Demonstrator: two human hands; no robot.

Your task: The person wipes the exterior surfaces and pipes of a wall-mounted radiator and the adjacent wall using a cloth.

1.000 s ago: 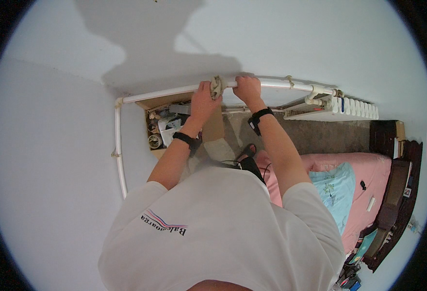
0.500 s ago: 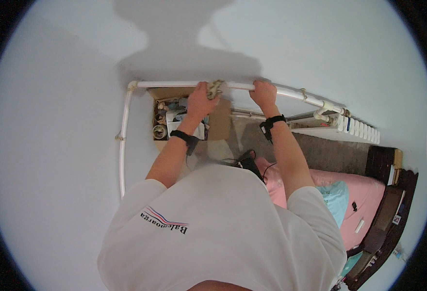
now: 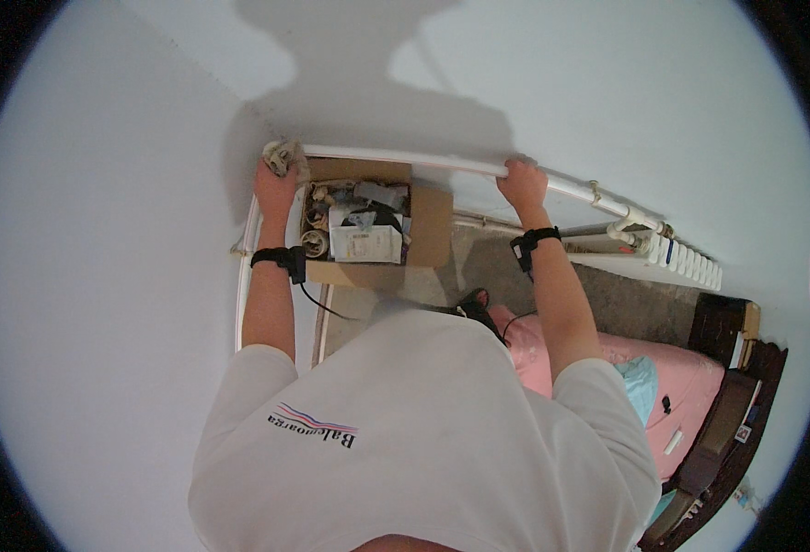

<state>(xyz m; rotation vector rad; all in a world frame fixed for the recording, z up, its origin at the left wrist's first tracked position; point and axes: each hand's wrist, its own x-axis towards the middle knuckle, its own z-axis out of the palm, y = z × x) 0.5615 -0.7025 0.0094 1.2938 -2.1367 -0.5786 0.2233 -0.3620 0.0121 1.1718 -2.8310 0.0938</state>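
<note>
A white pipe (image 3: 405,158) runs along the wall in front of me and bends downward at the left corner. At that corner my left hand (image 3: 276,189) is closed on a crumpled greyish-beige cloth (image 3: 283,158), which lies against the pipe and hides the elbow joint. My right hand (image 3: 523,186) is wrapped around the same pipe further right, with its fingertips hidden behind it. Both wrists carry black straps with small devices.
Below the pipe sits an open cardboard box (image 3: 431,227) full of odds and ends. To the right are a white radiator (image 3: 686,260), a bed with a pink cover (image 3: 630,348) and a light-blue cloth (image 3: 640,386), and a dark headboard (image 3: 713,451).
My left hand has slid the cloth leftward along the pipe to the corner. My right hand stays on the pipe, and the view has shifted slightly.
</note>
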